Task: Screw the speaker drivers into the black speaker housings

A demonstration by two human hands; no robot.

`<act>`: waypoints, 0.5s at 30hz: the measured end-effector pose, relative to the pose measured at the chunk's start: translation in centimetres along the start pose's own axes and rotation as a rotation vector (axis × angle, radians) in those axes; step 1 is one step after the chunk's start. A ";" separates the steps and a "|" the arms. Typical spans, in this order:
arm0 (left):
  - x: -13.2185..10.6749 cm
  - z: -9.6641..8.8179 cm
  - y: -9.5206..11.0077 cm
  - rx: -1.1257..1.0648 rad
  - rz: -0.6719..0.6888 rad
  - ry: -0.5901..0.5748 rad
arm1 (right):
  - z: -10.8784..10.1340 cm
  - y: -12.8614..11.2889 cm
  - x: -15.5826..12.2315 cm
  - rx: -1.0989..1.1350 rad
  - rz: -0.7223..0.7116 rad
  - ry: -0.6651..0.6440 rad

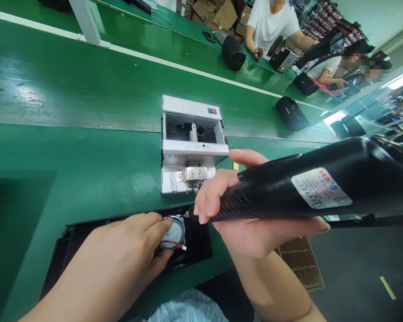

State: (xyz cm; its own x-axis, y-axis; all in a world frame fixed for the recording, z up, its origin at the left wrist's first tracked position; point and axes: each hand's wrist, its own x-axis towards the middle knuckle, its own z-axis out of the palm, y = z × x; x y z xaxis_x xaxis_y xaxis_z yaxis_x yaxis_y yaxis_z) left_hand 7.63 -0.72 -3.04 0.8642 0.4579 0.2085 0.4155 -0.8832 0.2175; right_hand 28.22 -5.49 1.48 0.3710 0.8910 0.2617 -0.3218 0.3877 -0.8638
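Observation:
My right hand (242, 210) is wrapped round a black electric screwdriver (309, 188) with a white label, its tip pointing left and down toward a round silver speaker driver (175, 231). My left hand (130, 250) rests on that driver, fingers curled over its left rim, pressing it into a black plastic speaker housing (87, 237) lying on the green bench. A thin red wire runs across the driver.
A silver screw feeder box (191, 143) stands just behind the housing. Black speaker casings (233, 52) (291, 112) sit on the green conveyor beyond. Other people in white shirts work at the far side. Cardboard boxes are stacked at the back.

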 end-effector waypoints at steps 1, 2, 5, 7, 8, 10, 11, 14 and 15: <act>0.0 0.0 0.0 0.001 -0.005 -0.008 | 0.0 0.1 0.0 0.002 0.000 -0.004; 0.0 -0.1 0.0 -0.001 -0.011 -0.016 | 0.0 0.3 0.0 0.001 0.001 -0.008; -0.1 -0.1 0.1 -0.014 -0.028 -0.050 | 0.1 0.6 0.0 -0.009 -0.011 -0.004; -0.1 0.0 0.2 -0.022 -0.038 -0.071 | 0.3 0.8 0.0 -0.016 -0.031 -0.002; -0.1 0.0 0.2 -0.025 -0.042 -0.081 | 0.4 0.8 0.0 -0.020 -0.042 -0.001; -0.1 0.1 0.3 -0.031 -0.052 -0.099 | 0.5 0.8 0.0 -0.030 -0.052 -0.003; -0.2 0.1 0.2 -0.037 -0.057 -0.107 | 0.5 0.8 -0.1 -0.033 -0.050 -0.004; -0.1 -0.1 0.2 -0.066 -0.077 -0.142 | 0.2 0.7 -0.6 -0.029 -0.065 -0.023; -0.1 -0.2 0.2 -0.079 -0.087 -0.156 | 0.1 0.6 -0.9 -0.027 -0.080 -0.035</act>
State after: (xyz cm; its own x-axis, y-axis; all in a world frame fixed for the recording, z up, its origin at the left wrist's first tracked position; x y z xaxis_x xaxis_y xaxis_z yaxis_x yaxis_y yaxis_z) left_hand 7.54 -0.89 -2.80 0.8622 0.5053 0.0362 0.4723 -0.8276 0.3034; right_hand 27.62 -6.06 0.72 0.3638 0.8654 0.3445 -0.2689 0.4517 -0.8507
